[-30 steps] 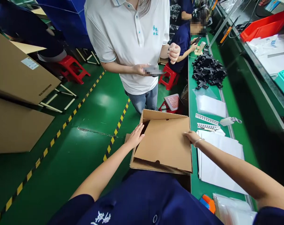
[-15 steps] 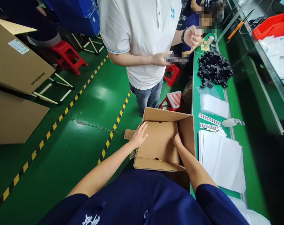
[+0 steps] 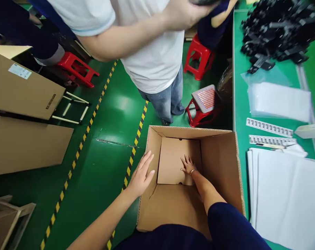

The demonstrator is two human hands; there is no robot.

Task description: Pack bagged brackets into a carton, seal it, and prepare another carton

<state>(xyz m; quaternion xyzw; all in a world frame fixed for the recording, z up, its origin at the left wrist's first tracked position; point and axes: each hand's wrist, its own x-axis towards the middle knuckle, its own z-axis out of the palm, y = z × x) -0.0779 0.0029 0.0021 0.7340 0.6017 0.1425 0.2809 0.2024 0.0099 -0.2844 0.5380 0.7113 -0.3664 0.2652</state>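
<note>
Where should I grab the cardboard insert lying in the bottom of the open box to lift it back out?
Probably the cardboard insert's near edge, from above: it lies flat in the cardboard box, walls close around it. That edge has a small notch and shows a step to the floor. The right hand presses its right side; the left hand rests on the left wall.

Floor: green floor (image 3: 95,180) crossed by a yellow-and-black striped line (image 3: 133,152) running on a diagonal.
Standing person: white polo shirt (image 3: 157,66) and jeans (image 3: 165,100), just beyond the open box; forearm raised across the top edge.
Stools: red stool (image 3: 78,71) at left, red stool (image 3: 199,57) near the bench, cushioned stool (image 3: 204,104) beside the bench's edge.
Flat cartons: large cardboard cartons (image 3: 22,90) at left, one bearing a white label (image 3: 19,71).
Bench: green bench (image 3: 239,104) at right.
On the bench: heap of black parts (image 3: 279,31), blurred, perhaps plastic brackets; clear bags (image 3: 278,100); two grey strips (image 3: 269,127); stack of white sheets (image 3: 284,194).
</note>
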